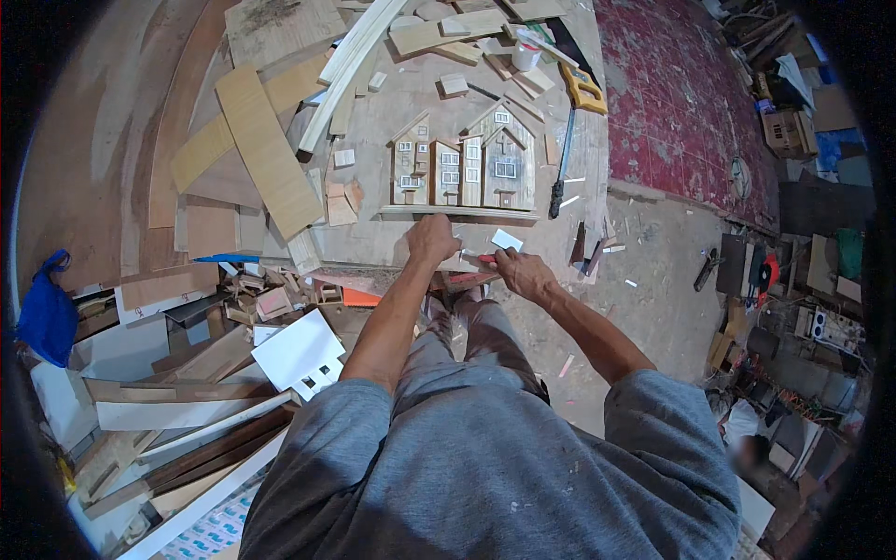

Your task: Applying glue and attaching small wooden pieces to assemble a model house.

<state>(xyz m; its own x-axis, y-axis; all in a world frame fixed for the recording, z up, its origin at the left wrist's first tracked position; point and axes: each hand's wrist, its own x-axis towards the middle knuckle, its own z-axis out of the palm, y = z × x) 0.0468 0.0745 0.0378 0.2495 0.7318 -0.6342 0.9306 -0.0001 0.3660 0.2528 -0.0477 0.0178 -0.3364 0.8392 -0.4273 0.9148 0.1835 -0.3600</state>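
Note:
At the near edge of the wooden worktable, my left hand is closed, fingertips down; whatever it pinches is too small to make out. My right hand grips a small red-handled tool, its thin tip pointing toward my left fingers. Just beyond the right fingers lies a small white rectangular piece. Farther in, behind my left hand, a row of little wooden model houses with pale window frames and pitched roofs lies along a long wooden strip.
A yellow-handled saw, a white tub and several wood offcuts occupy the table's far side. Long boards lie at left. Below them are piled scraps and a white panel with cutouts. Clutter lines the right.

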